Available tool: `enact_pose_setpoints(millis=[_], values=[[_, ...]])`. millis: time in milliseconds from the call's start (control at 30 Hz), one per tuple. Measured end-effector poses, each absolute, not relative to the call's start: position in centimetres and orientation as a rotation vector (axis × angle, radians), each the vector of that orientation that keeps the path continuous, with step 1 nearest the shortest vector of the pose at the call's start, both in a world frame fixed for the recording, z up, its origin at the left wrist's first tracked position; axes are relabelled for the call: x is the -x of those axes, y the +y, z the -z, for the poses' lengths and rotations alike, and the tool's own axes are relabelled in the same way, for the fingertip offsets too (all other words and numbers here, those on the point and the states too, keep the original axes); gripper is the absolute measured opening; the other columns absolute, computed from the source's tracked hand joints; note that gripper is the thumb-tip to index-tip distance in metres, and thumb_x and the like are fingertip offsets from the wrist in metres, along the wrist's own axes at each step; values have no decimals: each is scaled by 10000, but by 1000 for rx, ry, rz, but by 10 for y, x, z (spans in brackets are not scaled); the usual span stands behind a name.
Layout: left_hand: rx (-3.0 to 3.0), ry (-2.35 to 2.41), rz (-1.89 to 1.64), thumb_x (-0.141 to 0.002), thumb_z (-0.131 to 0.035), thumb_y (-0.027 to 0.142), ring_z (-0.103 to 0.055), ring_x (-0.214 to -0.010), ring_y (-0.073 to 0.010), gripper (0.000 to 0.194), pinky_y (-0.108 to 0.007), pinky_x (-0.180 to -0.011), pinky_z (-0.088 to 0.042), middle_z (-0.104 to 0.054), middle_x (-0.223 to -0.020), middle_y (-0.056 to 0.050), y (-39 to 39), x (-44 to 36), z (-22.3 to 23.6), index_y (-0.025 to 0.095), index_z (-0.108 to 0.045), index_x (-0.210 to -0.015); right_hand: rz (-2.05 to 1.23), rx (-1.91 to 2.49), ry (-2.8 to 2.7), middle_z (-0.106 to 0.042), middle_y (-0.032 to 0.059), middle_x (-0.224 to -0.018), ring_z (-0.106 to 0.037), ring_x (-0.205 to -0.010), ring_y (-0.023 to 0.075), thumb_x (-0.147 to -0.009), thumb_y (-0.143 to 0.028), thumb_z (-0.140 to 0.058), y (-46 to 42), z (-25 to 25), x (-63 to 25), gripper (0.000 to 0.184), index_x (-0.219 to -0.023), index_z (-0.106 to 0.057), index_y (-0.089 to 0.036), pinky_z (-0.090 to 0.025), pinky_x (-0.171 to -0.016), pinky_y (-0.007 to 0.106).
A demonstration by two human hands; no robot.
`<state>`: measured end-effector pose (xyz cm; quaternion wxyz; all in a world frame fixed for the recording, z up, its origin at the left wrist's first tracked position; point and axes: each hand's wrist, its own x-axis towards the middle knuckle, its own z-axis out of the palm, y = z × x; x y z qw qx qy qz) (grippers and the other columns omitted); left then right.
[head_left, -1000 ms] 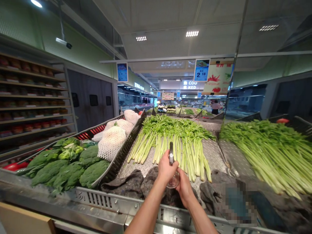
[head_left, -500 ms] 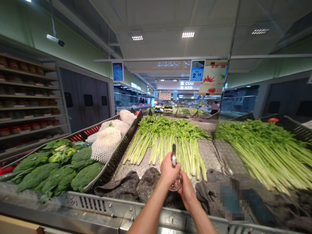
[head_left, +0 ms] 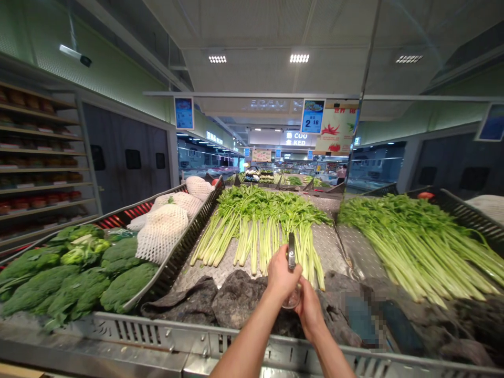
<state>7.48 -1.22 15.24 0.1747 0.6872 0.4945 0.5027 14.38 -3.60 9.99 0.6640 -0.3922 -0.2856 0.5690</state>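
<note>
A clear spray bottle [head_left: 291, 252] with a dark and silvery head is held out before me, its head towards the celery. My left hand [head_left: 281, 275] is closed around its upper part. Lower on its right side, my right hand [head_left: 310, 307] is wrapped against the clear body. Beyond the hands, bunches of green celery [head_left: 262, 223] lie side by side, leaves at the back and stalks forward. Below the bottle, dark damp cloth [head_left: 238, 299] lies crumpled along the front; my forearms cover part of it.
Broccoli [head_left: 129, 289] and net-wrapped produce [head_left: 163, 231] fill a black crate on the left. A metal front rail [head_left: 137, 331] crosses below my arms. On the right, a mirror panel [head_left: 381, 231] reflects the celery. Price signs [head_left: 313, 116] hang overhead, and a person stands far back.
My view has turned slightly right, so the crate and shelves shift left in the picture. Both hands keep hold of the spray bottle, which has moved rightward across the celery.
</note>
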Motion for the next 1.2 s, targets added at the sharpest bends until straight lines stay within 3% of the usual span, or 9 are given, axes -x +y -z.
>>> enact_pose_setpoints(millis=[233,867,1200], values=[[-1957,1409,-1402,-603,-502,217,-485,-757,-164,373,-248,-636,-361,-537,-796,-27,-11,-85,-150,188,-470,-974,-1275,897,-581,-643,17,-695,-585,-587,165,-580,-423,-572,-32,-95,-153,367,-826,-585,-150,-422,-455,228],[-2041,1326,-1280,-598,-492,204,-481,-692,-138,350,-229,-597,-355,-544,-805,-9,-8,-112,-154,193,-474,-947,-1174,857,-561,-638,-5,-694,-573,-546,132,-613,-408,-546,-36,-96,-175,346,-840,-575,-148,-422,-465,214],[-2022,1269,-1204,-597,-541,250,-496,-841,-177,478,-280,-735,-384,-538,-943,-42,4,-108,-144,185,-427,-1056,-1163,869,-563,-629,-7,-643,-566,-533,134,-614,-412,-537,-22,-78,-178,349,-837,-568,-146,-424,-460,222]])
